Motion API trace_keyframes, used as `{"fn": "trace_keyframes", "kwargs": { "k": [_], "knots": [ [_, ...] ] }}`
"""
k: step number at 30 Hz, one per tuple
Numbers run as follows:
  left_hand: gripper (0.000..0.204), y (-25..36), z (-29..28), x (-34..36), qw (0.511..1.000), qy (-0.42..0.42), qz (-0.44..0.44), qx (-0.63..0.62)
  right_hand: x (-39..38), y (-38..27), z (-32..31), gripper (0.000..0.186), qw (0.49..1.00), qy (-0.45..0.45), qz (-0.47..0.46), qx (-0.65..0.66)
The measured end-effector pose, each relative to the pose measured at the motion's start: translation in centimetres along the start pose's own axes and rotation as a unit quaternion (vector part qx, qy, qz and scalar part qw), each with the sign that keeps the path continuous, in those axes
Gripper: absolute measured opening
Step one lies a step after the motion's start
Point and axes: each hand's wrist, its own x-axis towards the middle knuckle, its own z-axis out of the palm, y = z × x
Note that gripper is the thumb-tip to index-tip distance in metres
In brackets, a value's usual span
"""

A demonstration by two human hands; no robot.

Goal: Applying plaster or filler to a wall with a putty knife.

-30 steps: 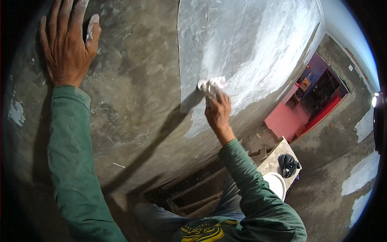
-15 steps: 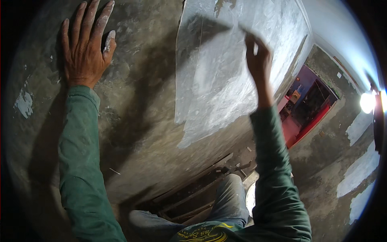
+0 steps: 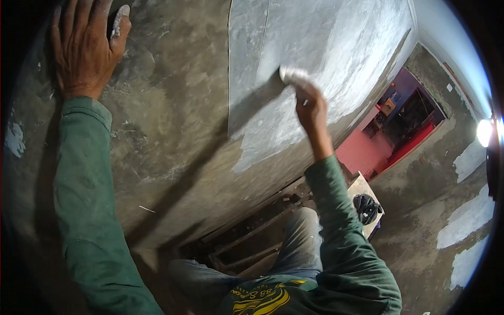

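Note:
My left hand [image 3: 89,47] lies spread on the bare grey-brown plaster wall [image 3: 173,79], white paste on its thumb. My right hand [image 3: 311,107] grips a small flat scraper [image 3: 291,73], somewhat blurred and smeared white, held at a patch of white skim coat [image 3: 357,47] on the same wall. The coat has a straight left edge and a ragged lower edge. The scraper and arm cast a long shadow toward the lower left.
Below are my jeans-clad legs [image 3: 291,241] and wooden slats [image 3: 247,236]. At right a board-topped stand [image 3: 359,184] holds a black plastic bag [image 3: 366,209]. Beyond are a doorway [image 3: 415,121] with pink floor, a patched side wall [image 3: 420,210] and a bright lamp [image 3: 484,132].
My right hand swept up and right, then came back down and left, now higher than a second ago. My left hand remains flat on the wall. The whole view has shifted slightly.

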Motion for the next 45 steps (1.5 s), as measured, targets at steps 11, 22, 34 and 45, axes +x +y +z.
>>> {"fn": "trace_keyframes", "kwargs": {
  "k": [11, 22, 34, 45],
  "knots": [
    [0.061, 1.9, -1.4, 0.8, 0.997, 0.004, -0.040, 0.058, -24.6, -2.8, 5.9, 0.035, 0.794, -0.017, 0.540, 0.277],
    [0.061, 0.8, -2.3, 0.1, 0.997, -0.039, -0.058, -0.024, -5.6, -5.0, 3.5, 0.015, 0.787, 0.081, 0.472, 0.388],
    [0.067, 1.4, -0.6, 0.1, 0.994, -0.010, -0.091, -0.059, 27.9, -3.3, -3.2, 0.040, 0.969, 0.078, 0.201, 0.122],
    [0.070, 0.6, -1.9, -0.1, 0.995, -0.044, -0.077, -0.054, 36.4, -12.9, -9.5, 0.045, 0.998, 0.057, 0.029, -0.006]
  ]
}}
